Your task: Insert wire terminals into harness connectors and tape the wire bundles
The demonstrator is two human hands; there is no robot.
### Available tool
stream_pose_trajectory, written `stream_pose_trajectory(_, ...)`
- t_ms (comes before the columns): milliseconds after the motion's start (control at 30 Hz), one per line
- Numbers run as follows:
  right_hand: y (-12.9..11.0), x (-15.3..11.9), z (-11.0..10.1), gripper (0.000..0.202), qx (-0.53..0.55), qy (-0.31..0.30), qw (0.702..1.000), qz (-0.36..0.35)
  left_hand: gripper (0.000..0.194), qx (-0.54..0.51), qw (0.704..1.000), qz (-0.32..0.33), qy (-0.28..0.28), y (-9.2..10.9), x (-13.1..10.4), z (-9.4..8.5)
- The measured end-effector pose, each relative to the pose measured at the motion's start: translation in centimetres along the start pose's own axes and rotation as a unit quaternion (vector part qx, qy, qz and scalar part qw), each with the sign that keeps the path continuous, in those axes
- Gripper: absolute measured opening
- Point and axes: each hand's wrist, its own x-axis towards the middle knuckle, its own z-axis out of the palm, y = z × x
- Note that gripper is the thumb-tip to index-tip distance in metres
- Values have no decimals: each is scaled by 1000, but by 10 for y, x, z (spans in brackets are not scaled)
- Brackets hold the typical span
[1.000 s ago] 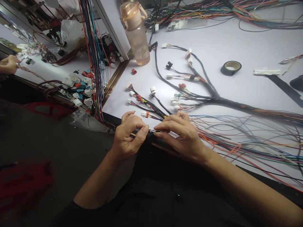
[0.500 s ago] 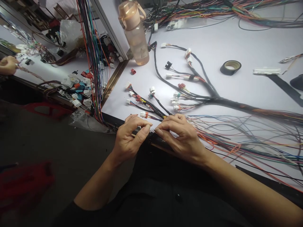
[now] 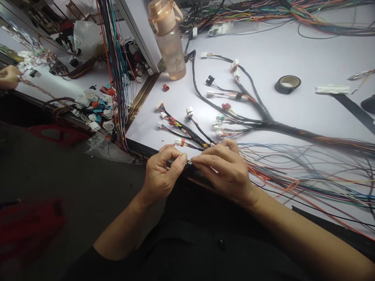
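Just above the table's front edge, my left hand (image 3: 161, 171) is closed, thumb and forefinger pinched on the end of a thin wire (image 3: 189, 160). My right hand (image 3: 227, 168) pinches the same short stretch from the other side, its fingertips almost touching the left ones. Whether a terminal or a second wire is in the pinch is too small to tell. Beyond the hands lies a wire harness branch (image 3: 190, 132) with white and red connectors, partly hidden by my right hand. A white connector with an orange band (image 3: 179, 142) rests close to my left fingers.
A larger taped harness (image 3: 301, 132) crosses the table, with loose wires (image 3: 293, 171) below it. A water bottle (image 3: 172, 50), a small red connector (image 3: 166, 88) and a tape roll (image 3: 288, 84) stand farther back. At far left, another person's hand (image 3: 8, 77) holds twisted wires.
My right hand's fingers have straightened a little and shifted around the wire, while the left keeps its pinch. The view has moved slightly.
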Motion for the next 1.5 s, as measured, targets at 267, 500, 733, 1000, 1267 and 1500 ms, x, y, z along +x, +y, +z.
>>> stream_pose_trajectory(267, 0, 3, -3, 7, 6, -15, 999, 45, 18, 22, 997, -8, 79, -25, -6, -23)
stream_pose_trajectory(500, -2, 3, -3, 11, -17, -94, 991, 93, 31, 189, 979, 5, -81, -61, -16, -31)
stream_pose_trajectory(733, -13, 6, -11, 13, -21, -149, 977, 149, 20, -60, 992, -107, -38, -54, -12, -19)
stream_pose_trajectory(1000, -20, 8, -21, 12, -3, -164, 972, 168, 25, -91, 988, -90, -81, -28, -7, -15)
stream_pose_trajectory(1267, -15, 5, -26, 13, 4, -181, 968, 176, 27, -120, 984, -101, -89, -29, -4, -14)
stream_pose_trajectory(1500, -13, 9, -26, 11, 32, -189, 964, 185, 24, -126, 976, -108, -143, -24, 2, -12)
